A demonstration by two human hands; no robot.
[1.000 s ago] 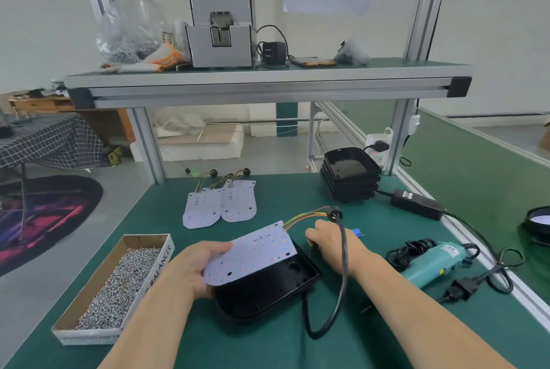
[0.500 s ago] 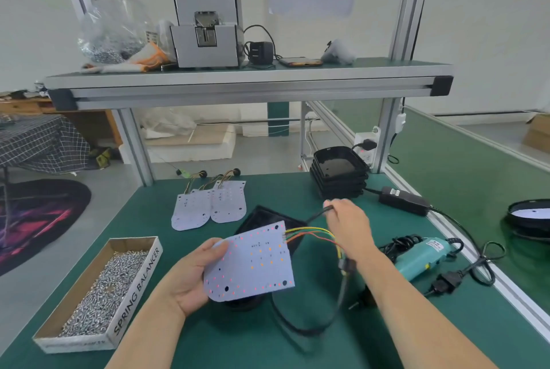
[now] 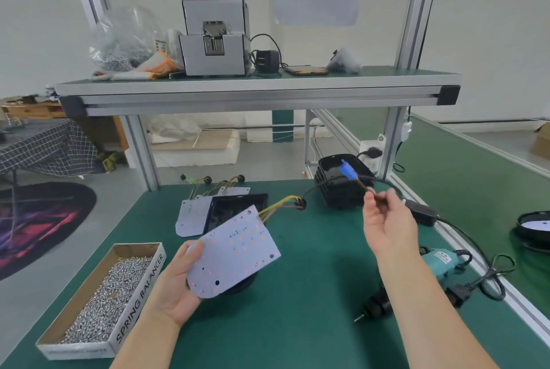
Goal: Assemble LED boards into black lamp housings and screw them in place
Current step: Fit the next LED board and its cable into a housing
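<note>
right hand (image 3: 387, 227) raised, blue connector (image 3: 347, 170) pulled up

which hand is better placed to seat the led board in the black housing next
Left, probably. The left hand grips the LED board directly in front of the black housing, while the right hand is raised off to the side, pinching the cable below its blue connector.

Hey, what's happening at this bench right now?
A person is putting a lamp together by hand. The left hand holds a white LED board in front of a black housing. The right hand pinches the board's cable just below its blue connector, up above the table. The board is not seated yet; the screwdriver and box of screws lie on the table.
</note>
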